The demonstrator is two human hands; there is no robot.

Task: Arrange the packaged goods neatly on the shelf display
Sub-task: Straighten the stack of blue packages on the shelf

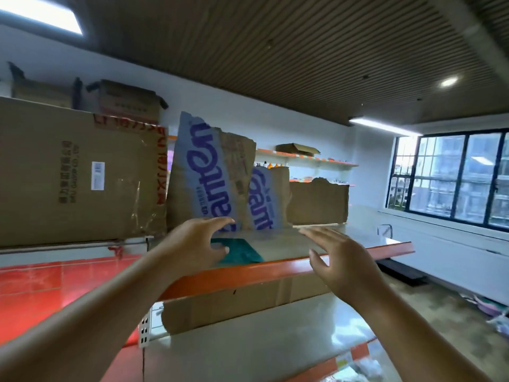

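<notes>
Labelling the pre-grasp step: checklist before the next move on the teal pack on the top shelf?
1. Pack seated: ok. The teal pack lies flat on the shelf, near its front edge.
2. Grip: not ok. The left hand has spread fingers, with only the thumb over the pack's near corner.
3. Second hand free: ok. The right hand is open above the front edge and holds nothing.
4. Room behind: not ok. The torn cardboard sheets stand leaning just behind the pack.
5. Label facing: cannot tell, blurred.
</notes>
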